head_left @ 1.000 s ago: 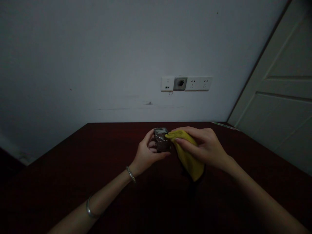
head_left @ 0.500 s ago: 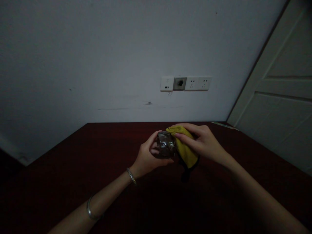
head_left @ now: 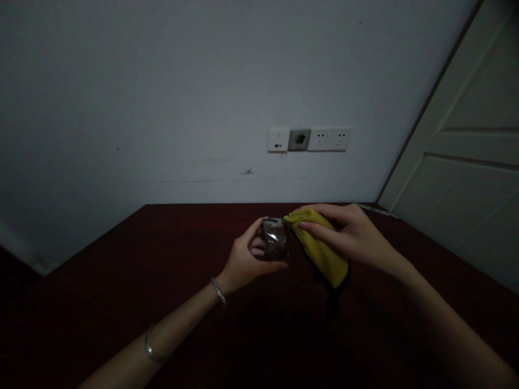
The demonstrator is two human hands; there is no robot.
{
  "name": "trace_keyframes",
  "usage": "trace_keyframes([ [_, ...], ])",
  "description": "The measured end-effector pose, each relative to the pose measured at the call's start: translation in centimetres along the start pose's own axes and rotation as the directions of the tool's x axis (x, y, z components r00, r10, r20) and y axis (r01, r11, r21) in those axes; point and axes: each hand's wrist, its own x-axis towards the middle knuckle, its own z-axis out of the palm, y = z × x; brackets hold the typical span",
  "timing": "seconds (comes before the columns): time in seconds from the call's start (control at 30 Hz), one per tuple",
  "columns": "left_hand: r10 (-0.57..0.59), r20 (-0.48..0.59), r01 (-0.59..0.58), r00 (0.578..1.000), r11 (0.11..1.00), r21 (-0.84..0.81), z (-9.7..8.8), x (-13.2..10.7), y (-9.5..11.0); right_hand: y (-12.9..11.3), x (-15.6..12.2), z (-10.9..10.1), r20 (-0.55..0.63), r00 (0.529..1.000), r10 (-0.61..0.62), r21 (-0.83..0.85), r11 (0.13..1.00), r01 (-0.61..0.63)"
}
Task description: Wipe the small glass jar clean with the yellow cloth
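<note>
A small, clear glass vessel (head_left: 275,240), perhaps a cup or jar, is gripped by my left hand (head_left: 248,256), with the thumb below it and the fingers around its far and left sides. Its surface is shiny, and the dim light hides whether anything is inside. To its right, my right hand (head_left: 344,232) pinches a yellow cleaning cloth (head_left: 322,251) with a dark edge between thumb and fingers. The cloth's upper left tip is close by the vessel's rim, while its lower end hangs down over the table.
Both hands are above a dark red table (head_left: 182,237) that meets a pale wall (head_left: 182,97). Wall sockets (head_left: 328,139) and a grey switch plate (head_left: 299,139) sit above the back edge. A white panelled door (head_left: 466,162) stands at the right.
My right hand and the cloth have moved right, away from the glass vessel, and more of the cloth hangs in view. My left hand and the vessel stay nearly in place.
</note>
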Motion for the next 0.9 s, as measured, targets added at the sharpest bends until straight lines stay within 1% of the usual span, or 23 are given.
trace_keyframes([
  [0.07,0.029,0.018,-0.029,0.999,1.000,0.000,0.0,-0.1,0.0,0.3,0.1,0.3,-0.019,1.000,0.002,0.012,1.000,-0.002],
  [0.17,0.055,0.031,-0.055,0.998,0.998,0.000,0.1,-0.2,0.0,0.3,0.1,0.8,0.007,1.000,-0.027,0.044,0.999,0.026],
  [0.23,0.056,0.020,-0.056,0.998,0.998,0.005,0.1,-0.1,-0.1,0.3,0.1,1.0,0.021,0.999,-0.037,0.056,0.998,0.036],
  [0.37,0.032,0.000,-0.032,1.000,0.999,0.007,0.1,0.1,-0.2,0.1,0.0,1.2,0.037,0.998,-0.041,0.058,0.998,0.038],
  [0.53,-0.007,0.009,0.007,1.000,0.999,-0.036,-0.1,0.4,-0.5,-0.2,-0.2,0.9,0.056,0.998,-0.036,0.025,0.999,0.035],
  [0.7,-0.039,0.000,0.039,0.999,0.999,0.000,-0.4,0.4,-0.9,-0.2,-0.3,0.0,0.131,0.991,-0.023,0.059,0.998,0.016],
  [0.8,-0.056,0.019,0.056,0.998,0.998,-0.006,-0.4,0.3,-1.1,0.3,-0.3,-0.2,0.110,0.994,0.007,0.035,0.999,-0.011],
  [0.9,-0.040,0.040,0.040,0.998,0.999,-0.004,-0.2,0.1,-1.2,0.9,-0.2,0.0,0.084,0.996,0.009,-0.008,1.000,-0.008],
])
